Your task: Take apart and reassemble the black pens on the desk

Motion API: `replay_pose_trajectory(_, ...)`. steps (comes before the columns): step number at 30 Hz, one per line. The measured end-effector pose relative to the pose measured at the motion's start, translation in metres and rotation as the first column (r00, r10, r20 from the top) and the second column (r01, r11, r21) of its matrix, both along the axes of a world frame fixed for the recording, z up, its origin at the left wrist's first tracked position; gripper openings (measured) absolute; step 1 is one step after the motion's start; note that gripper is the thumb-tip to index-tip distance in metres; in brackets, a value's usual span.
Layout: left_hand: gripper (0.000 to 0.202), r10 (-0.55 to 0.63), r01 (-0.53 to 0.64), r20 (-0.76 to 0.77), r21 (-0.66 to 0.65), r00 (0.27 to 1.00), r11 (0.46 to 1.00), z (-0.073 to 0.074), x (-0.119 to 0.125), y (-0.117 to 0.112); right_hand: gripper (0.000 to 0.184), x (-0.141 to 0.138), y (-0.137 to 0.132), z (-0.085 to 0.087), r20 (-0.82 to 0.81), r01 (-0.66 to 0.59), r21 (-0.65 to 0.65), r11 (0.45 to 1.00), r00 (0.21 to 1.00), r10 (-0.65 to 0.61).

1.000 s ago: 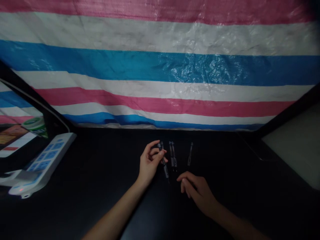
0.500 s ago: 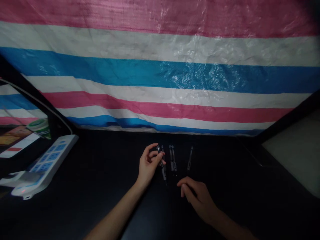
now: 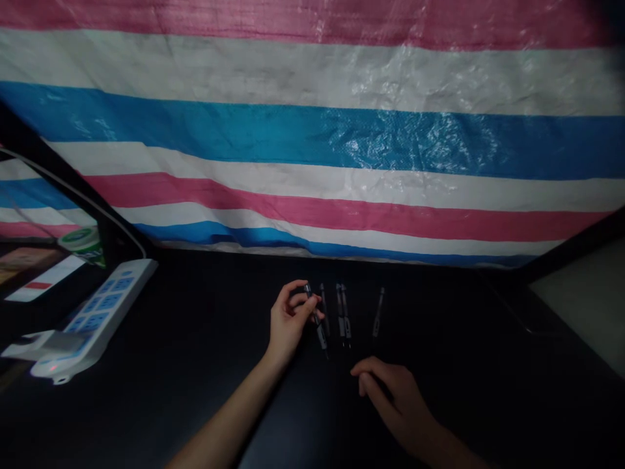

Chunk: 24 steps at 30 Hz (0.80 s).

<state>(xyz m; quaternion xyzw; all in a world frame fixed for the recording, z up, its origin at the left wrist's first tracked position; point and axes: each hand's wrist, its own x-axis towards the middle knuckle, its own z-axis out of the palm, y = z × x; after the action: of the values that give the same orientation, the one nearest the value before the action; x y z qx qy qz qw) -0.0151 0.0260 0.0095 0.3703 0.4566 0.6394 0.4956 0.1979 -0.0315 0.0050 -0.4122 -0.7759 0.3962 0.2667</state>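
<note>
My left hand (image 3: 288, 321) is closed in a pinch around a dark pen (image 3: 315, 319), holding it slanted just above the black table (image 3: 170, 365). Right beside it lie another pen (image 3: 323, 307), a pair of pens (image 3: 342, 312) side by side, and a single pen (image 3: 377, 312) further right. My right hand (image 3: 395, 400) rests on the table nearer to me, below the pens, its fingers loosely curled and holding nothing that I can see.
A white power strip (image 3: 88, 319) with blue sockets lies at the left. A striped pink, white and blue tarpaulin (image 3: 312, 130) hangs behind the table. A green-lidded container (image 3: 83, 241) and packets sit at the far left. A pale surface (image 3: 581, 306) is at the right.
My left hand has kept hold of the pen and drawn it slightly closer. My right hand has slid back toward me, away from the row of pens.
</note>
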Motion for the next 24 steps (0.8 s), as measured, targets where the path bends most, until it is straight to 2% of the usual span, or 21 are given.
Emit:
replay_pose_trajectory(8,0.044,-0.030,0.030,-0.014,-0.009,0.999,1.000,-0.001,-0.001,0.002,0.024,-0.001,0.000,0.001,0.010,-0.014,0.034,0.999,1.000,0.014)
replay_pose_trajectory(10,0.044,-0.031,0.031,-0.067,-0.002,0.997,1.000,-0.002,-0.002,0.002,0.023,-0.001,-0.001,0.000,0.005,-0.022,0.049,0.999,1.000,0.021)
replay_pose_trajectory(12,0.045,0.006,-0.003,-0.181,0.018,0.983,1.000,-0.005,-0.003,0.003,0.023,-0.001,-0.001,-0.001,0.006,-0.025,0.056,0.998,1.000,0.025)
replay_pose_trajectory(16,0.044,0.103,-0.082,-0.462,0.065,0.881,0.995,-0.014,-0.008,0.008,0.023,-0.004,-0.003,-0.002,0.010,-0.049,0.064,0.997,0.999,0.049)
replay_pose_trajectory(19,0.040,0.136,-0.095,-0.539,0.102,0.831,0.990,-0.019,-0.008,0.008,0.023,-0.005,-0.003,-0.002,0.021,-0.042,0.094,0.995,0.999,0.040)
replay_pose_trajectory(21,0.036,0.128,-0.082,-0.597,0.104,0.792,0.991,-0.018,-0.007,0.006,0.023,-0.004,-0.002,-0.001,0.026,-0.032,0.108,0.994,0.999,0.029)
replay_pose_trajectory(24,0.030,0.029,-0.015,-0.736,0.026,0.676,1.000,-0.010,-0.009,0.000,0.023,-0.001,0.002,0.002,0.013,-0.004,0.130,0.992,1.000,0.002)
